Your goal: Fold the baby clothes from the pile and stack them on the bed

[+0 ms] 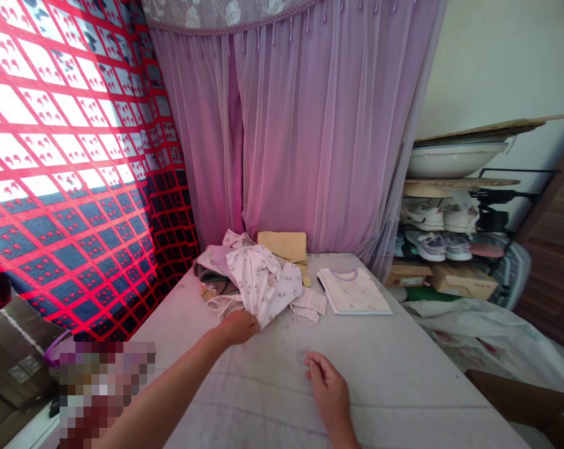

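One garment lies neatly folded so far: a white T-shirt with a lilac collar [354, 291], squared up right of centre in the head view on a pale, scuffed padded surface [379, 386]. Several pieces remain unfolded in a heap to its left, at the middle of the frame: a crumpled white floral-print cotton garment [260, 284], a grey-brown garment [208, 272], a pale yellow cloth [282, 244] and a small white striped cloth [308, 304]. The left hand [237, 327] is at the floral garment's lower edge, its fingers [253, 324] tucked behind the fabric, so their grip cannot be told. The right hand [328, 390] lies apart near the bottom of the frame, empty, its fingers [314, 365] slightly curled and close together. A sheer lilac curtain [310, 137] hangs behind, a red-and-navy patterned cloth [76, 187] fills the upper left, and a rack of sneakers [440, 218] stands at right.
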### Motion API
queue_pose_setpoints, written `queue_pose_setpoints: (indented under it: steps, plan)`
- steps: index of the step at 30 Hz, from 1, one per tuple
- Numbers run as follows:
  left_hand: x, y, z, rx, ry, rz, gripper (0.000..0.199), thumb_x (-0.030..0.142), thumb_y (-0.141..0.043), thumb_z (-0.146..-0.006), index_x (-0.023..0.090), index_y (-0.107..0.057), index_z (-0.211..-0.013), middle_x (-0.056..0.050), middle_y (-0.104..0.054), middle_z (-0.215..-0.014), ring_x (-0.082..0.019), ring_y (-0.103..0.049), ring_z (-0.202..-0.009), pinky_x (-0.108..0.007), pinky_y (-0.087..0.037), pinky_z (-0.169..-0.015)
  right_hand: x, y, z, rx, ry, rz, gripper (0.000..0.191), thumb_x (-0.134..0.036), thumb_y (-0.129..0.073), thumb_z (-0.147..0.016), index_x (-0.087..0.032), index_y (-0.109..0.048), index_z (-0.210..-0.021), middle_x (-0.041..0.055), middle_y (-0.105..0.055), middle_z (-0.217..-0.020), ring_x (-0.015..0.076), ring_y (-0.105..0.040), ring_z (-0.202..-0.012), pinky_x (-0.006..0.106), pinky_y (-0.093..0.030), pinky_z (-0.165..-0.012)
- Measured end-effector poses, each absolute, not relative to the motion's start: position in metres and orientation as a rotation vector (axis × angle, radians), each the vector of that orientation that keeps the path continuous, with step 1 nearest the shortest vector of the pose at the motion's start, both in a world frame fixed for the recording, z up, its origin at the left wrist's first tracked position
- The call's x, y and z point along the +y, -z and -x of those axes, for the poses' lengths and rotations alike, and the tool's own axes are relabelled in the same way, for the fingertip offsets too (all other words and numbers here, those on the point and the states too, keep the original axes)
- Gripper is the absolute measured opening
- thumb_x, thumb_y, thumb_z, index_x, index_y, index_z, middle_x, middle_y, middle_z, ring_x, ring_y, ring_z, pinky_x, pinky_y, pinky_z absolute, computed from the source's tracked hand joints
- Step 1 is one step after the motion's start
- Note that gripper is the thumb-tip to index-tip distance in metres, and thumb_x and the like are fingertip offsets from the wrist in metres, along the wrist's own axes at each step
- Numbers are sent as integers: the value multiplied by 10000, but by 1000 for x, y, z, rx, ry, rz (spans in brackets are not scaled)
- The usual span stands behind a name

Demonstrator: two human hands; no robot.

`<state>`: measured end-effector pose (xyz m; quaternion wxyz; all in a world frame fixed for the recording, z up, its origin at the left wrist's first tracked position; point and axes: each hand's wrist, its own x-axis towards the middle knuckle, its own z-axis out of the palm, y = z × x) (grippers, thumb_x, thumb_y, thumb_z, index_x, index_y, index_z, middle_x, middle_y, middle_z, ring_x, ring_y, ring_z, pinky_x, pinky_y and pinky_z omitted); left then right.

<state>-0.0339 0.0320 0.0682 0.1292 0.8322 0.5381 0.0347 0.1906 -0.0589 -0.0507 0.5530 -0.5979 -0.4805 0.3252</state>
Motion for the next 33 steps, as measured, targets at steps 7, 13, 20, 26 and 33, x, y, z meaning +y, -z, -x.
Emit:
queue_pose_setpoints:
  steps: [7, 13, 20, 26, 33]
  plan:
    - [-16, -80, 49, 1203, 409, -1870, 179, 272, -581, -671, 245, -756, -698, 33, -600, -534, -114, -534, -536, -202, -400, -511, -60, 49, -191, -1132, -773, 1405, 379, -456, -494, -729, -184, -718, -868, 73, -739, -798, 191, -663, -617, 268, -536, -601]
    - [-11, -93, 66, 1192, 288, -1718, 147, 309, -620, -635, 219, -736, -641, 28, -585, -547, -91, -487, -512, -195, -400, -506, -61, 49, -191, -1130, -800, 1413, 416, -466, -478, -723, -168, -710, -899, 87, -742, -832, 193, -674, -639, 273, -543, -626]
    - [35, -100, 120, 1777, -562, -1690, 400, 439, -447, -805, 160, -713, -913, -48, -698, -807, -174, -635, -767, -245, -479, -638, -63, 45, -191, -1121, -748, 1384, 367, -437, -492, -730, -176, -711, -867, 70, -737, -788, 190, -661, -608, 268, -536, -604]
    - [24, -27, 112, 2129, -708, -1795, 457, 349, -365, -873, 123, -563, -1217, -139, -571, -1298, -244, -499, -1224, -351, -388, -990, -57, 49, -190, -1063, -750, 1426, 421, -463, -465, -739, -175, -704, -932, 76, -737, -846, 192, -674, -672, 255, -531, -631]
    - [0, 37, 82, 2391, -241, -2140, 552, 433, -329, -902, 79, -506, -1287, -192, -469, -1389, -284, -365, -1331, -477, -254, -1081, 1, 19, -208, -1116, -490, 1459, 417, -407, -459, -732, -170, -691, -985, 91, -701, -968, 196, -647, -765, 289, -501, -715]
